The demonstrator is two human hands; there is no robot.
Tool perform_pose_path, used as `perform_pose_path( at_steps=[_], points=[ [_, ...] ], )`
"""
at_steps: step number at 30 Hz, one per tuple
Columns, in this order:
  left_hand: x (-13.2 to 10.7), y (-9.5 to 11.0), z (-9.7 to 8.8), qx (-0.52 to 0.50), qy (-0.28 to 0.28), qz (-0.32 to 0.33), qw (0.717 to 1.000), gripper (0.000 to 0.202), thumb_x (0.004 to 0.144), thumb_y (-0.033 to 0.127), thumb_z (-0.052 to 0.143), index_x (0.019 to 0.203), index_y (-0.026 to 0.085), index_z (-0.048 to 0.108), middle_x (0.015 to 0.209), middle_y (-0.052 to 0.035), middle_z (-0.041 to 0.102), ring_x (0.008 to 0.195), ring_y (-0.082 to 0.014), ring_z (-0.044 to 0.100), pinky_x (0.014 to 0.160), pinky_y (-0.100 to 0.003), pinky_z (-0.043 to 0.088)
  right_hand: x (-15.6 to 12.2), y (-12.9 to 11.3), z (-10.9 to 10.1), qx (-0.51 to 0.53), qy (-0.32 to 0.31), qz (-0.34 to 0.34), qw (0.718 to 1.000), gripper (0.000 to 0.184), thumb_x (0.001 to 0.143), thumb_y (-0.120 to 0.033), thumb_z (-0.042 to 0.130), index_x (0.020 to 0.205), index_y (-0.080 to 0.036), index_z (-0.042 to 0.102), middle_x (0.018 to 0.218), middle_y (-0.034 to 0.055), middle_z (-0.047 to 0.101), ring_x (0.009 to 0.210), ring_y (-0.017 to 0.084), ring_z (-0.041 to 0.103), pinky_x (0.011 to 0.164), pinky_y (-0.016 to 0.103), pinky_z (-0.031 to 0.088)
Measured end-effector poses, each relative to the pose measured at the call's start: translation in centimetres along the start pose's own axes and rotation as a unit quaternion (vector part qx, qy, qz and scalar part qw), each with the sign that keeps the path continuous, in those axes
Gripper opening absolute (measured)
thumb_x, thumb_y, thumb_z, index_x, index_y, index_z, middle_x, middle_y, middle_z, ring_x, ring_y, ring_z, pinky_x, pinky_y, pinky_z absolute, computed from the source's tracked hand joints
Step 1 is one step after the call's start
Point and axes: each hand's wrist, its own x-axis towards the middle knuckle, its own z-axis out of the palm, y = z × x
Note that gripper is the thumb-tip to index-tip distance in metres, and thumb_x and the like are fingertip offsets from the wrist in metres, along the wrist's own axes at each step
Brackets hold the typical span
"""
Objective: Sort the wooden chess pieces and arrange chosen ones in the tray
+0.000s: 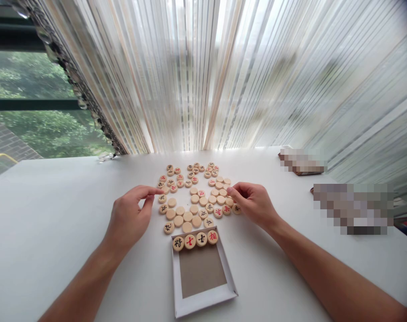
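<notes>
Many round wooden xiangqi pieces (187,216) lie loosely spread on the white table, some blank side up, others showing red or black characters. My left hand (132,214) is at the left edge of the spread, index finger stretched onto a piece (165,190), thumb apart below. On the right side, my right hand (253,203) has its fingers curled and the thumb and index tips close together over the pieces; whatever is between them is hidden. Nearest me, a shallow white box (208,293) holds several pieces (190,242) in a row along its far side, characters up.
The white table (69,214) reaches to a striped sheer curtain (190,80) at the back. Two blurred-out items, a far one (302,162) and a nearer one (354,208), lie on the right. A window with trees (32,80) is at the left.
</notes>
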Motion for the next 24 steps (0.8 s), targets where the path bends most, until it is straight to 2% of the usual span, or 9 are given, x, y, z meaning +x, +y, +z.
perform_pose_path(
  at_steps=[3,9,14,19,22,24],
  points=[
    [0.1,0.1,-0.2,-0.005,0.010,-0.010,1.000,0.026,0.092,0.025,0.056,0.098,0.026,0.081,0.104,-0.0011,0.082,0.095,-0.0218,0.076,0.065,-0.027,0.053,-0.1,0.0,0.0,-0.004,-0.009,0.001,1.000,0.040,0.091,-0.049,0.067,0.069,-0.016,0.069,0.056,-0.0022,0.049,0.053,0.012,0.039,0.048,0.025,0.030],
    [0.0,0.5,0.4,-0.009,0.006,-0.003,1.000,0.025,0.092,0.025,0.057,0.101,0.023,0.081,0.102,-0.0032,0.083,0.091,-0.0219,0.075,0.061,-0.026,0.055,0.0,0.1,0.2,-0.024,-0.006,-0.003,1.000,0.041,0.093,-0.050,0.065,0.073,-0.015,0.072,0.058,0.0000,0.057,0.053,0.012,0.043,0.048,0.025,0.032],
    [0.0,0.0,1.0,-0.011,-0.015,0.020,1.000,0.027,0.093,0.024,0.055,0.106,0.020,0.079,0.107,-0.0069,0.082,0.098,-0.0236,0.076,0.066,-0.027,0.058,1.2,-1.1,0.6,-0.063,-0.006,-0.019,0.998,0.041,0.095,-0.051,0.063,0.084,-0.016,0.079,0.064,0.0036,0.067,0.057,0.016,0.054,0.051,0.027,0.040],
    [0.1,-0.6,1.0,-0.008,-0.021,0.031,0.999,0.026,0.095,0.023,0.055,0.106,0.019,0.078,0.108,-0.0087,0.081,0.099,-0.0253,0.075,0.074,-0.031,0.060,5.1,-3.0,1.8,-0.134,-0.044,-0.052,0.989,0.030,0.097,-0.042,0.064,0.098,-0.018,0.083,0.090,0.0084,0.080,0.075,0.020,0.068,0.069,0.031,0.053],
    [0.0,-0.7,1.0,-0.011,-0.019,0.036,0.999,0.026,0.095,0.022,0.054,0.106,0.019,0.078,0.108,-0.0091,0.081,0.099,-0.0260,0.075,0.074,-0.031,0.060,8.8,-3.4,3.8,-0.189,-0.078,-0.074,0.976,0.024,0.100,-0.031,0.063,0.107,-0.018,0.082,0.103,0.0105,0.080,0.090,0.023,0.071,0.083,0.035,0.056],
    [0.0,-0.8,1.1,-0.013,-0.017,0.041,0.999,0.026,0.095,0.021,0.054,0.107,0.019,0.077,0.108,-0.0089,0.080,0.101,-0.0260,0.075,0.078,-0.032,0.061,11.2,-3.4,5.3,-0.229,-0.102,-0.082,0.965,0.024,0.101,-0.030,0.065,0.114,-0.015,0.078,0.111,0.0131,0.076,0.100,0.024,0.071,0.093,0.039,0.057]
  ],
)
